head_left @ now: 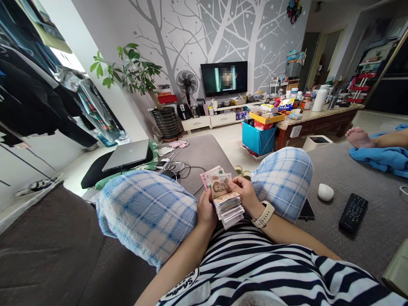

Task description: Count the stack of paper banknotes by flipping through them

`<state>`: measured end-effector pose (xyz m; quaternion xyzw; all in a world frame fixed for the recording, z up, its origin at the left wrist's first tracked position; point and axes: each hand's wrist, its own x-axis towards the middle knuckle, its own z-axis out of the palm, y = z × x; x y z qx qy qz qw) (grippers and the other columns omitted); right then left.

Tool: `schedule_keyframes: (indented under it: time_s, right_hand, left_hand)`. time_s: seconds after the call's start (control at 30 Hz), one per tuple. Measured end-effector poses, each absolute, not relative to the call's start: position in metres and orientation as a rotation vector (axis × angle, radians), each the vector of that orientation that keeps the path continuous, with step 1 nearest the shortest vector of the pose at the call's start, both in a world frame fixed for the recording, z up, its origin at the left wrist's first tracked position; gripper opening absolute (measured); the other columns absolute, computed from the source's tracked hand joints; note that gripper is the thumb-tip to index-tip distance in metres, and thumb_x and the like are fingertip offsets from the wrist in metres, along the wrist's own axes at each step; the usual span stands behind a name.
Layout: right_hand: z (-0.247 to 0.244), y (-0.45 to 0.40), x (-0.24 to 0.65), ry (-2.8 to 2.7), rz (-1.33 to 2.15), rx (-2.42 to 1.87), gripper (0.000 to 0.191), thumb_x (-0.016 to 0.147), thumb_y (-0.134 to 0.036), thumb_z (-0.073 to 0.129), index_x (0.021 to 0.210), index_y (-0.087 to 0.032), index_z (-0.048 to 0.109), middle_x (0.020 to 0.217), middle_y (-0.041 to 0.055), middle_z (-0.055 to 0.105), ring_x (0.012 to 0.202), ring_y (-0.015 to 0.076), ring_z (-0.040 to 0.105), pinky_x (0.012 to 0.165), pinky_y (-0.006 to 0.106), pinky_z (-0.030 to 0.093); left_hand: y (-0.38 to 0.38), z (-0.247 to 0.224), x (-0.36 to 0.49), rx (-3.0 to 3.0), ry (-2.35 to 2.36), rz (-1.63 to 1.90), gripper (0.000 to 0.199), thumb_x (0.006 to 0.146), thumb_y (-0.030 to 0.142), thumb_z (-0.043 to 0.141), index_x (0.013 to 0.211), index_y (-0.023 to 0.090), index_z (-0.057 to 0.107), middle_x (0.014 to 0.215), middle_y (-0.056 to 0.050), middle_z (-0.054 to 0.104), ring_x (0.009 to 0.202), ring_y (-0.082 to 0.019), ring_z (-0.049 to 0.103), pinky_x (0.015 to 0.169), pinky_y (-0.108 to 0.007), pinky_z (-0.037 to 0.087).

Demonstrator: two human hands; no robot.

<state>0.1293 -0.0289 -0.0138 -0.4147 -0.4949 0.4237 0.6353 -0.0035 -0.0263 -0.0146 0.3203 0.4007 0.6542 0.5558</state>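
A thick stack of banknotes [228, 209] is held between my hands above my lap. My left hand [206, 209] grips the stack at its left side, thumb near the top. My right hand [246, 193], with a pale watch on the wrist, pinches the right edge of a brownish banknote [221, 185] that stands up from the stack. Pinkish banknotes [207, 175] fan out behind it at the upper left. The lower edges of the stack stick out unevenly. Parts of my left fingers are hidden behind the notes.
A closed laptop [126, 155] and tangled cables [188, 170] lie on the left of the grey sofa. To the right are a white mouse [325, 192], a black remote [353, 213] and a dark device [306, 211]. Another person's bare foot [360, 138] rests at the far right.
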Motion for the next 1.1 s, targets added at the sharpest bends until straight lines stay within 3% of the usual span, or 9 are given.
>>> schedule_keyframes:
  time_s: [0.33,0.5,0.6,0.73,0.97,1.1]
  right_hand:
    - [-0.0145,-0.0281,0.1284,-1.109,0.999,-0.903,0.037,0.075,-0.055,0.072,0.071,-0.019,0.061,0.065,-0.0006,0.058,0.06,0.0144,0.049,0.058,0.028,0.041]
    - [-0.0117,-0.0302,0.1297,-1.157,0.924,-0.902,0.039,0.081,-0.057,0.066,0.068,-0.021,0.057,0.062,-0.0017,0.052,0.059,0.0145,0.045,0.057,0.029,0.038]
    - [-0.0103,-0.0317,0.1307,-1.172,0.906,-0.91,0.043,0.084,-0.059,0.061,0.064,-0.022,0.053,0.06,-0.0013,0.05,0.058,0.015,0.044,0.056,0.029,0.037]
    - [-0.0091,-0.0333,0.1308,-1.144,0.974,-0.883,0.045,0.087,-0.062,0.055,0.07,-0.021,0.059,0.062,0.0014,0.059,0.056,0.0156,0.049,0.056,0.03,0.039]
    - [-0.0102,-0.0299,0.1279,-1.069,0.959,-0.887,0.036,0.068,-0.048,0.08,0.072,-0.021,0.057,0.065,-0.0029,0.056,0.06,0.0137,0.048,0.058,0.027,0.04]
    - [-0.0144,-0.0256,0.1282,-1.047,0.941,-0.9,0.035,0.066,-0.044,0.08,0.079,-0.021,0.057,0.072,-0.0024,0.058,0.065,0.0142,0.051,0.062,0.028,0.042]
  left_hand:
    - [-0.0288,-0.0081,-0.002,0.752,0.929,1.533,0.017,0.069,0.033,0.072,0.07,0.016,0.07,0.07,-0.005,0.069,0.074,-0.021,0.065,0.07,-0.031,0.052]
    - [-0.0274,-0.0096,-0.0023,0.777,0.931,1.566,0.014,0.068,0.03,0.069,0.069,0.016,0.07,0.07,-0.004,0.069,0.074,-0.021,0.066,0.073,-0.031,0.052]
    - [-0.0262,-0.0127,-0.0037,0.814,0.95,1.57,0.017,0.066,0.032,0.071,0.071,0.016,0.07,0.071,-0.003,0.069,0.072,-0.02,0.064,0.072,-0.031,0.052]
    - [-0.0245,-0.0149,-0.0035,0.771,0.899,1.557,0.026,0.064,0.04,0.074,0.074,0.017,0.069,0.073,-0.003,0.071,0.075,-0.022,0.067,0.074,-0.034,0.052]
    - [-0.0268,-0.0128,-0.0025,0.691,0.798,1.481,0.042,0.059,0.04,0.083,0.09,0.015,0.069,0.079,-0.005,0.073,0.079,-0.025,0.07,0.078,-0.036,0.053]
    - [-0.0277,-0.0135,-0.0034,0.681,0.778,1.452,0.048,0.058,0.04,0.085,0.095,0.015,0.068,0.08,-0.006,0.073,0.079,-0.026,0.071,0.078,-0.037,0.053]
